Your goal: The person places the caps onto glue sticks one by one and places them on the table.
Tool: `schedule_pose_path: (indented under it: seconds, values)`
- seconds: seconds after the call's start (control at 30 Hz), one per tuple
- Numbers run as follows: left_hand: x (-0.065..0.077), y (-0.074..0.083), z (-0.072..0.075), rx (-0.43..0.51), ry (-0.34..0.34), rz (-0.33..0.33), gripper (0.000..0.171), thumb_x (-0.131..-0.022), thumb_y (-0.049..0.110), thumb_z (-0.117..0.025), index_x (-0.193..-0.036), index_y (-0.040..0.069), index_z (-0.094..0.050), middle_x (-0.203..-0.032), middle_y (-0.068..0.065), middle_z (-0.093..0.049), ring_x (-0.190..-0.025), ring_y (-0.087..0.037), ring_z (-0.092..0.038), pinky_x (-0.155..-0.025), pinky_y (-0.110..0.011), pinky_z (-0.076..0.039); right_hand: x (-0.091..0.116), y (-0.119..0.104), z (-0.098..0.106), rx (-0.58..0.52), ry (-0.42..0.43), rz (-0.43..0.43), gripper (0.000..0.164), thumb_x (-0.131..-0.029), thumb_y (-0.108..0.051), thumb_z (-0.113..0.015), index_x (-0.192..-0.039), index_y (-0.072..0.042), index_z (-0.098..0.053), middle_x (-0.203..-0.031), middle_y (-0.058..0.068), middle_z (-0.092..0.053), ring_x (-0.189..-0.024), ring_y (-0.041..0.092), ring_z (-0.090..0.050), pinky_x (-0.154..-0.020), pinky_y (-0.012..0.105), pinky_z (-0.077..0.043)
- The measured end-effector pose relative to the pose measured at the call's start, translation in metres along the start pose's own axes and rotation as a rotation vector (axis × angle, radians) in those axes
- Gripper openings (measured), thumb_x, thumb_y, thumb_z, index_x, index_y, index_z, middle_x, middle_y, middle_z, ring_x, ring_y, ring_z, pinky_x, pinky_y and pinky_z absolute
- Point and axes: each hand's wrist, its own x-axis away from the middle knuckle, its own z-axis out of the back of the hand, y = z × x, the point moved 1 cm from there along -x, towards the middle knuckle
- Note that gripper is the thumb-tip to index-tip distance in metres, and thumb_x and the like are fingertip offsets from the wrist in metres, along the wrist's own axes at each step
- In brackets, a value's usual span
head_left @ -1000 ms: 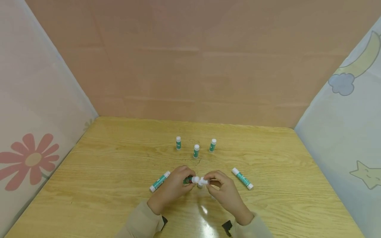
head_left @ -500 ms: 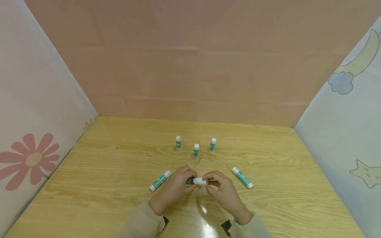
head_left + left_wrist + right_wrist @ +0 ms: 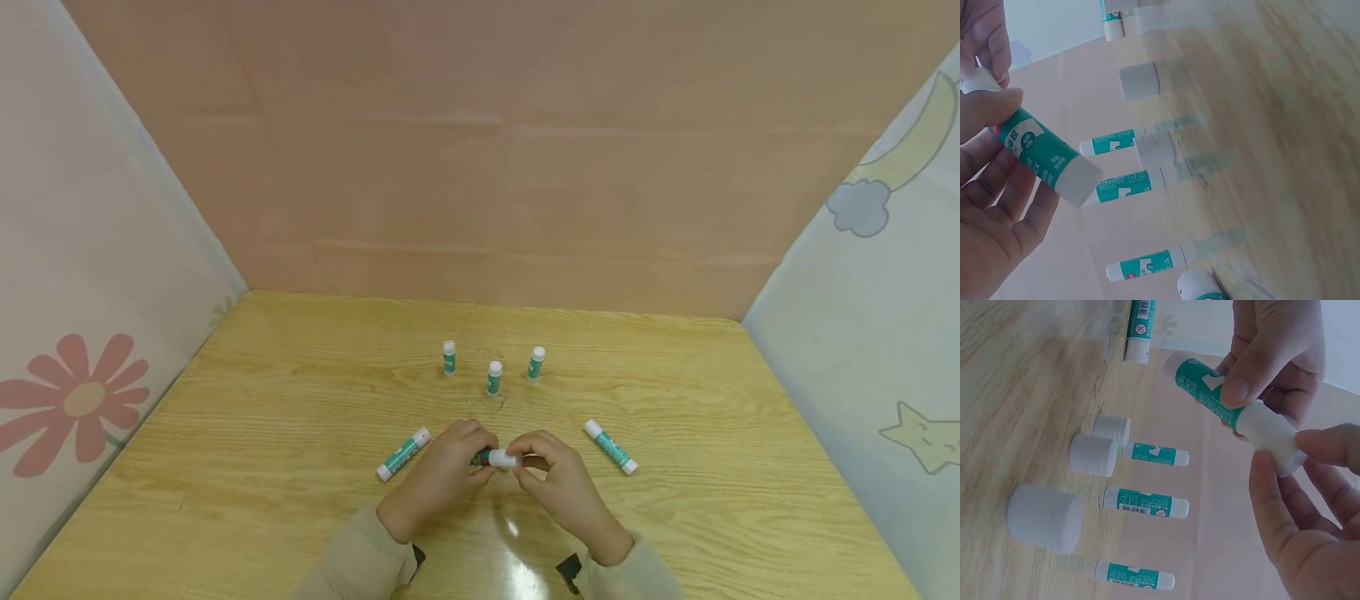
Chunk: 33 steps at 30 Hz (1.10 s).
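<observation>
My left hand (image 3: 444, 471) grips a green-and-white glue stick (image 3: 1041, 153) by its labelled barrel, thumb along the side. From the other side my right hand (image 3: 561, 477) pinches a white cap (image 3: 1280, 445) between thumb and fingertips. In the right wrist view this cap sits in line with the glue stick's white end, right up against it. Below the held glue stick, several loose white caps (image 3: 1045, 517) stand on the table; the hands hide them in the head view.
Three capped glue sticks stand upright farther back: one at left (image 3: 449, 359), a middle one (image 3: 493, 380) and one at right (image 3: 536, 365). One glue stick (image 3: 402, 455) lies left of the hands, another (image 3: 611, 447) lies to the right on the wooden table (image 3: 712, 467).
The cap in the right hand, tilted at the glue stick's end a second ago, has come into line with it and closed up against it. The hands have drawn slightly closer together.
</observation>
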Motion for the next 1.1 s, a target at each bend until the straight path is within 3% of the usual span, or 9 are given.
schedule_pose_path:
  seconds: [0.2, 0.53, 1.1]
  values:
    - [-0.0005, 0.0012, -0.0002, -0.05, -0.014, -0.016, 0.016, -0.071, 0.01, -0.07, -0.084, 0.008, -0.061, -0.083, 0.004, -0.053, -0.074, -0.008, -0.045, -0.066, -0.014, -0.04, -0.0003, -0.0011, -0.0019, 0.018, -0.018, -0.035, 0.024, -0.07, 0.016, -0.059, -0.088, 0.0, -0.057, -0.091, 0.006, -0.056, -0.085, 0.022, -0.054, -0.072, 0.027, -0.048]
    - [-0.0001, 0.0059, 0.0025, -0.06, -0.058, 0.009, 0.016, -0.072, 0.011, -0.07, -0.085, 0.007, -0.061, -0.082, 0.004, -0.052, -0.076, -0.008, -0.046, -0.067, -0.014, -0.04, -0.0004, -0.0008, -0.0061, 0.056, -0.029, -0.012, 0.025, -0.069, 0.015, -0.062, -0.086, -0.002, -0.058, -0.09, 0.005, -0.057, -0.084, 0.021, -0.055, -0.07, 0.026, -0.049]
    - [0.0013, 0.0064, 0.0014, -0.048, 0.028, -0.035, 0.012, -0.072, 0.009, -0.069, -0.081, 0.007, -0.061, -0.081, 0.003, -0.055, -0.074, -0.009, -0.049, -0.068, -0.014, -0.041, -0.0016, 0.0018, -0.007, 0.058, -0.045, -0.019, 0.022, -0.069, 0.014, -0.062, -0.086, 0.0, -0.059, -0.09, 0.006, -0.058, -0.081, 0.02, -0.057, -0.069, 0.024, -0.048]
